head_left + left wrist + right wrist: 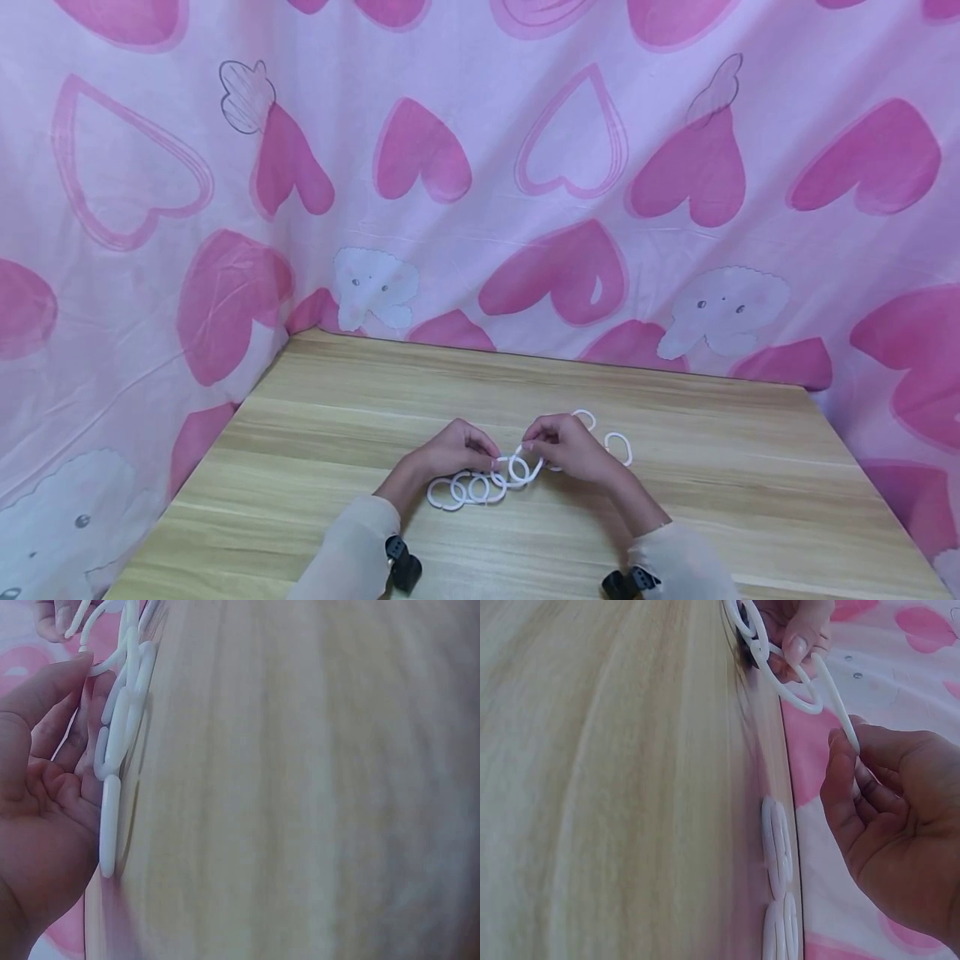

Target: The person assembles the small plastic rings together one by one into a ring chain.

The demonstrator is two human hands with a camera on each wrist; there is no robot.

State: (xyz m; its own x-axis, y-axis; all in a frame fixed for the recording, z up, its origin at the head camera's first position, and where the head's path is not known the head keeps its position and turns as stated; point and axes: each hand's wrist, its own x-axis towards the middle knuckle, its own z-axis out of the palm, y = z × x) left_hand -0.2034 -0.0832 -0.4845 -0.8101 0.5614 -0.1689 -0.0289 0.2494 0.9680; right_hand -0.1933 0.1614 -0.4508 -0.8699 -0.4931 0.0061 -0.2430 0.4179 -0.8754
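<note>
A chain of several white oval plastic links point(109, 825) lies along the table, joined one through another. My left hand point(452, 450) pinches a link at the chain's right end between thumb and fingers. Across from it, my right hand point(573, 447) pinches a white link point(838, 701) between thumb and index finger, raised off the table. That link's far end meets the left fingertips in the right wrist view; whether it is hooked into the chain I cannot tell.
Past the right hand, loose white links point(777, 847) lie on the wooden table point(750, 500), partly hidden by that hand in the head view. A pink heart-print curtain point(465, 250) hangs behind the table and along its left side.
</note>
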